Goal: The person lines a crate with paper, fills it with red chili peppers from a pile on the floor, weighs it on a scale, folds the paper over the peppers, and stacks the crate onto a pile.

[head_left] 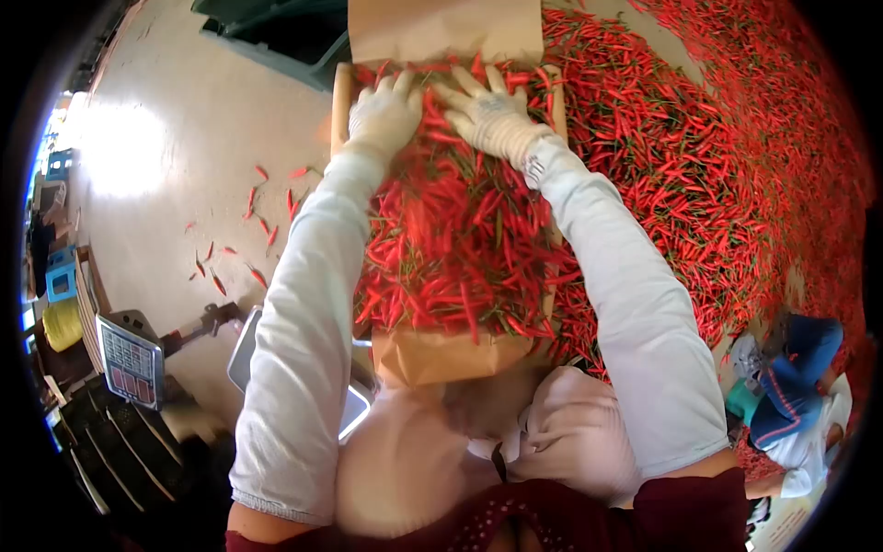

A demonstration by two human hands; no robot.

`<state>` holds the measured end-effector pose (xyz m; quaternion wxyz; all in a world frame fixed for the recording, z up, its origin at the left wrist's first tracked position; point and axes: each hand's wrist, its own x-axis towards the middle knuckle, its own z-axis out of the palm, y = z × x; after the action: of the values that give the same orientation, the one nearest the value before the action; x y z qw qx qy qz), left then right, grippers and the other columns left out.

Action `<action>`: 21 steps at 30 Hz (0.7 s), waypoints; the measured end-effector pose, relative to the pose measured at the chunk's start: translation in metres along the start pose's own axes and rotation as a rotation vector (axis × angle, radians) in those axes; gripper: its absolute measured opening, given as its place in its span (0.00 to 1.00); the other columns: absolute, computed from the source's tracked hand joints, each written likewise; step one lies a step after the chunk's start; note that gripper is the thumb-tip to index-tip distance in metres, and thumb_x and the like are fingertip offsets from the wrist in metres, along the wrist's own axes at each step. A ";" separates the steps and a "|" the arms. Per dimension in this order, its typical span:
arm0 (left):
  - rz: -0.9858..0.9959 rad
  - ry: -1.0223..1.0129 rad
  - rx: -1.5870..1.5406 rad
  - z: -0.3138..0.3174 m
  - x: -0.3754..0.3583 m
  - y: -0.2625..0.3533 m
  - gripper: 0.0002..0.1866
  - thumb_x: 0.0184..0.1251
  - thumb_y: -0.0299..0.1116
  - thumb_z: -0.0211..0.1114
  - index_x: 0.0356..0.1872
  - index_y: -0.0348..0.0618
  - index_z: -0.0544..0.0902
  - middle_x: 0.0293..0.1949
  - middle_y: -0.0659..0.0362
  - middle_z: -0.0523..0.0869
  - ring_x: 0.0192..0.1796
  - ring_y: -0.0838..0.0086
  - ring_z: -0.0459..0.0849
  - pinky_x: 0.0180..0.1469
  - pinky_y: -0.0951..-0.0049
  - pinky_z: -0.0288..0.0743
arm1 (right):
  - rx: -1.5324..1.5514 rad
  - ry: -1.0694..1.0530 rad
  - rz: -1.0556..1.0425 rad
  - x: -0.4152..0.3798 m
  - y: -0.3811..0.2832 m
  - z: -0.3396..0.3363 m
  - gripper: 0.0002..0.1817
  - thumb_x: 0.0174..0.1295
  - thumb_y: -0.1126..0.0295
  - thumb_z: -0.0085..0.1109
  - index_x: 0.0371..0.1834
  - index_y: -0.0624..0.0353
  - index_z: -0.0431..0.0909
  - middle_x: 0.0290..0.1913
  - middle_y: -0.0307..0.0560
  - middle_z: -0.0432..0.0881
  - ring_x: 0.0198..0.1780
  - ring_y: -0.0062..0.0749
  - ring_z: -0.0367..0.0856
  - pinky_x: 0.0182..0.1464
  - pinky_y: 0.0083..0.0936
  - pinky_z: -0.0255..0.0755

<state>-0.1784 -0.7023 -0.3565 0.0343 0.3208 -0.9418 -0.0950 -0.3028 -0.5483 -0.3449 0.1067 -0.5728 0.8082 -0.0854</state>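
Note:
A cardboard box (559, 115) in front of me is heaped with red chili peppers (451, 248) with green stems. Its far flap (446, 28) stands open, and brown paper (451, 357) shows at the near end. My left hand (382, 115), in a pale glove, lies on the chilies at the far left of the box, fingers spread. Beside it, my right hand (489, 112), also gloved, rests on the chilies toward the far right with its fingers apart. The fingertips reach close to the far wall. Some chilies in the middle are blurred.
A large chili pile (662, 166) covers the floor to the right. At left are loose chilies (250, 202), a scale display (131, 362) and a black crate (120, 451). A dark green crate (276, 41) stands behind. Another person (800, 396) sits at lower right.

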 end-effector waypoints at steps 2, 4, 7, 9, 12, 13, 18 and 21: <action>0.079 0.190 -0.013 0.008 -0.016 -0.002 0.26 0.68 0.45 0.52 0.67 0.57 0.68 0.68 0.51 0.67 0.66 0.42 0.66 0.62 0.46 0.67 | 0.109 0.141 -0.089 -0.042 0.003 -0.011 0.31 0.66 0.50 0.48 0.73 0.39 0.61 0.75 0.49 0.56 0.75 0.60 0.47 0.70 0.65 0.48; 0.155 0.380 -0.034 -0.013 -0.046 0.007 0.27 0.66 0.39 0.58 0.67 0.55 0.68 0.68 0.49 0.66 0.68 0.45 0.63 0.66 0.46 0.61 | 0.181 0.234 -0.134 -0.090 0.010 -0.007 0.33 0.62 0.51 0.53 0.71 0.47 0.63 0.72 0.59 0.59 0.73 0.64 0.52 0.71 0.61 0.48; 0.223 0.323 -0.066 -0.032 -0.107 0.028 0.28 0.65 0.37 0.58 0.67 0.52 0.68 0.69 0.48 0.65 0.70 0.46 0.60 0.70 0.46 0.56 | 0.149 0.172 -0.113 -0.139 -0.001 0.014 0.39 0.56 0.48 0.60 0.69 0.57 0.65 0.69 0.73 0.59 0.69 0.69 0.57 0.70 0.63 0.48; 0.240 0.101 -0.014 -0.022 -0.141 0.040 0.30 0.64 0.36 0.57 0.69 0.50 0.66 0.71 0.47 0.63 0.72 0.45 0.58 0.71 0.46 0.53 | 0.175 0.280 -0.045 -0.147 -0.029 0.029 0.42 0.56 0.46 0.60 0.71 0.57 0.62 0.70 0.75 0.56 0.69 0.70 0.56 0.71 0.61 0.46; 0.227 0.120 -0.080 0.005 -0.158 0.016 0.33 0.61 0.36 0.58 0.70 0.45 0.63 0.72 0.50 0.61 0.73 0.48 0.57 0.72 0.48 0.51 | 0.180 0.247 0.060 -0.145 -0.049 0.043 0.47 0.56 0.43 0.60 0.74 0.58 0.57 0.73 0.74 0.50 0.71 0.70 0.51 0.71 0.59 0.45; 0.237 0.116 -0.066 0.010 -0.155 0.011 0.33 0.62 0.35 0.58 0.70 0.45 0.63 0.73 0.50 0.61 0.73 0.47 0.56 0.73 0.48 0.51 | 0.177 0.250 0.061 -0.140 -0.047 0.042 0.47 0.56 0.43 0.60 0.74 0.58 0.57 0.73 0.74 0.50 0.71 0.70 0.51 0.71 0.59 0.45; 0.240 0.136 -0.033 0.014 -0.148 0.010 0.35 0.60 0.36 0.60 0.71 0.46 0.62 0.73 0.49 0.60 0.74 0.47 0.56 0.72 0.48 0.52 | 0.165 0.133 0.114 -0.136 -0.036 0.034 0.46 0.57 0.41 0.57 0.75 0.54 0.56 0.74 0.72 0.47 0.73 0.69 0.47 0.73 0.52 0.44; 0.262 0.191 -0.065 -0.003 -0.151 0.018 0.31 0.57 0.33 0.61 0.66 0.44 0.68 0.69 0.48 0.66 0.70 0.46 0.62 0.70 0.47 0.56 | 0.187 0.140 0.088 -0.152 -0.024 0.020 0.39 0.58 0.46 0.60 0.70 0.52 0.64 0.72 0.68 0.55 0.72 0.65 0.54 0.72 0.52 0.49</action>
<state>-0.0696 -0.5964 -0.3509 0.1461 0.2016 -0.9644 -0.0891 -0.2268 -0.4135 -0.3465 0.1069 -0.5168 0.8266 -0.1955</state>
